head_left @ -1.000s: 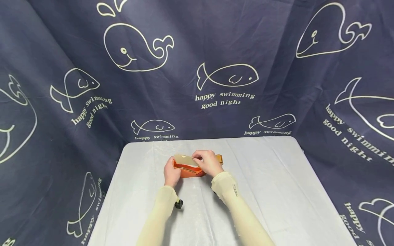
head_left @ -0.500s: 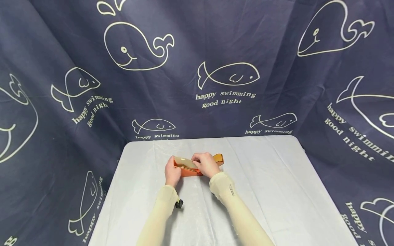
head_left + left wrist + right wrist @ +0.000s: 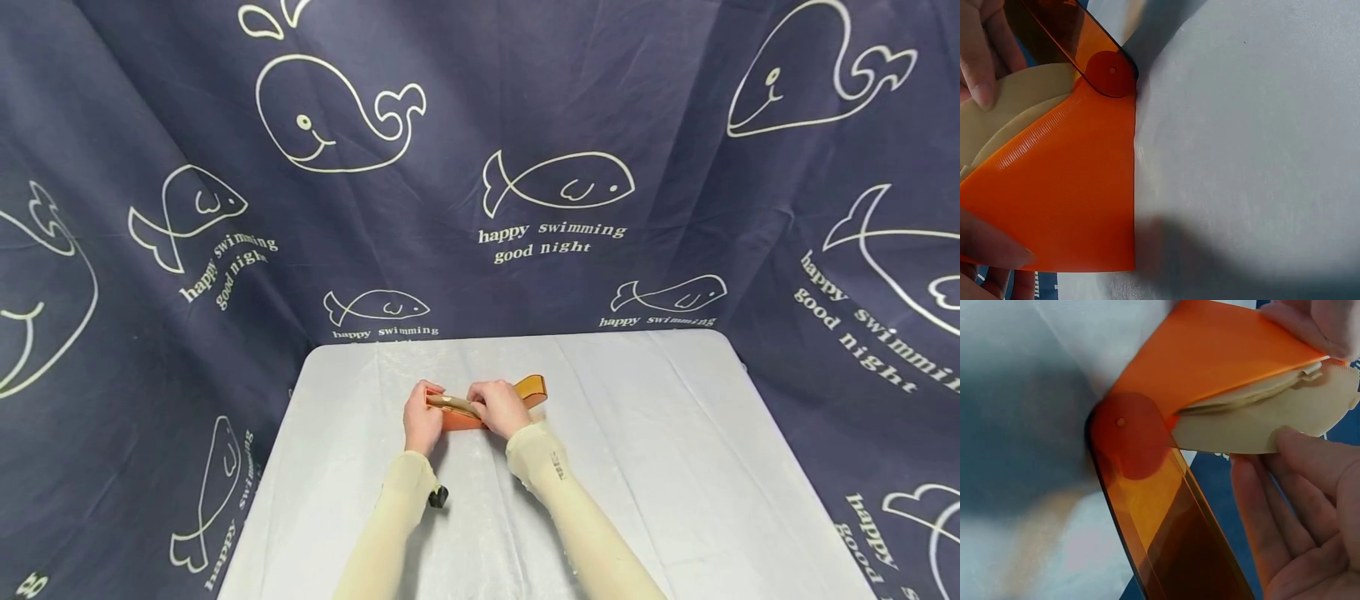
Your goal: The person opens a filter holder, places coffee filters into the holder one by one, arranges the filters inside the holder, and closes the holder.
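An orange plastic sleeve (image 3: pixel 1079 187) is held over the table, its left end gripped by my left hand (image 3: pixel 423 418) with the thumb across the face. Beige flat sheets (image 3: pixel 1235 432) with rounded edges stick out of the sleeve's mouth. My right hand (image 3: pixel 501 407) pinches the outermost sheet between thumb and fingers, as the right wrist view shows. From a round pivot (image 3: pixel 1121 422) at the sleeve's corner, a translucent amber cover (image 3: pixel 1160 519) is swung out, away from the mouth. In the head view it extends past the right hand.
A white cloth-covered table (image 3: pixel 645 467) lies beneath the hands. Behind and beside it hangs a dark blue curtain (image 3: pixel 450 208) with white whales, fish and lettering. A small black piece (image 3: pixel 438 497) is attached at the left wrist.
The beige sheet that stood tall above the sleeve has sunk lower, behind the orange front. My right hand has shifted slightly left. The left hand keeps its grip on the sleeve.
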Demonstrator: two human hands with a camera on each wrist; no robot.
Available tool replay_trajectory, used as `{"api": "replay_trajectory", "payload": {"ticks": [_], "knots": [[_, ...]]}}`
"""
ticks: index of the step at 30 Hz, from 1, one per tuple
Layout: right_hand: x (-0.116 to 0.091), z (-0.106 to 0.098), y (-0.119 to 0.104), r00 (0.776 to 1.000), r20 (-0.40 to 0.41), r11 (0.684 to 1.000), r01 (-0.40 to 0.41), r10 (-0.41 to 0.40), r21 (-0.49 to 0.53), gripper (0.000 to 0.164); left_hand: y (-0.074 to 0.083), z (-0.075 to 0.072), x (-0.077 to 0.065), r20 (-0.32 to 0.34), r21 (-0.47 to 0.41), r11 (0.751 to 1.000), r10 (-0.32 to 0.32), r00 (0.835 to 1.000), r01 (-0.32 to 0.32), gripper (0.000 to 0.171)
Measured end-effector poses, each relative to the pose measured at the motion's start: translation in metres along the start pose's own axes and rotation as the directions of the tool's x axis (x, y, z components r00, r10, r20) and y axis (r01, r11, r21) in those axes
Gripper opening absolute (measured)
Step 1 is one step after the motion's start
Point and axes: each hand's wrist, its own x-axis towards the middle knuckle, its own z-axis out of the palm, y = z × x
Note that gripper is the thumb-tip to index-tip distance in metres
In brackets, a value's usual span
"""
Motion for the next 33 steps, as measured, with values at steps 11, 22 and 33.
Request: {"api": "replay_trajectory", "payload": {"ticks": [11, 22, 33], "knots": [[0.003, 0.014, -0.001, 0.999, 0.030, 0.991, -0.022, 0.027, -0.134, 0.007, -0.002, -0.001, 0.001, -0.001, 0.004, 1.000, 0.008, 1.000, -0.008, 0.039], [0.005, 0.027, 0.004, 0.998, 0.056, 0.983, 0.032, -0.023, -0.183, 0.007, -0.001, 0.000, 0.000, 0.004, 0.013, 1.000, 0.015, 1.000, -0.015, 0.038], [0.001, 0.019, -0.001, 0.999, 0.037, 0.988, 0.027, -0.021, -0.151, 0.006, -0.001, -0.001, 0.000, -0.002, 0.010, 1.000, 0.018, 1.000, -0.018, 0.036]]}}
